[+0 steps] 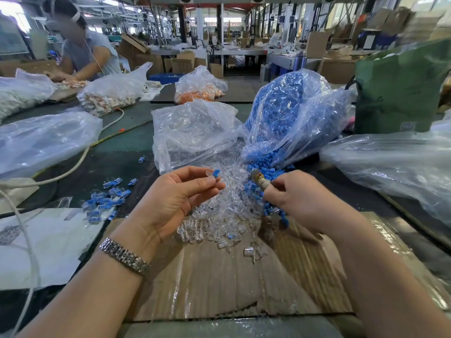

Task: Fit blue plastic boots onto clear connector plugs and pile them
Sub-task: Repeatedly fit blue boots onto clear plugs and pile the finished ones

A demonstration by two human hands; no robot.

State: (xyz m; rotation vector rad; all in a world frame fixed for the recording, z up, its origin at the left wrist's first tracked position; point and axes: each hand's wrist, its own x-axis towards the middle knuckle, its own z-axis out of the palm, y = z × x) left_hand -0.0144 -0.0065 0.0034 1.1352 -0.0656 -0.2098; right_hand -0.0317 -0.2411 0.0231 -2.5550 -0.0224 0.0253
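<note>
A blue boot is being fitted to a clear plug, with only a small pile finished.

A clear connector plug (pixel 210 173) with a blue boot (pixel 216 172) at its tip is pinched between the thumb and fingers of the left hand (pixel 175 198) at frame centre, while a worn stick-like tool (pixel 259 179) is gripped in the curled fingers of the right hand (pixel 300 198). A small pile of finished assemblies (pixel 105 201) is seen at centre left on the desk (pixel 127 145); far more is judged left, given the heap of loose clear plugs (pixel 214 215) and the full bag of blue boots (pixel 290 118). Open room is offered by the cardboard sheet (pixel 219 276) in the lower middle; bags crowd the upper half and both sides.
</note>
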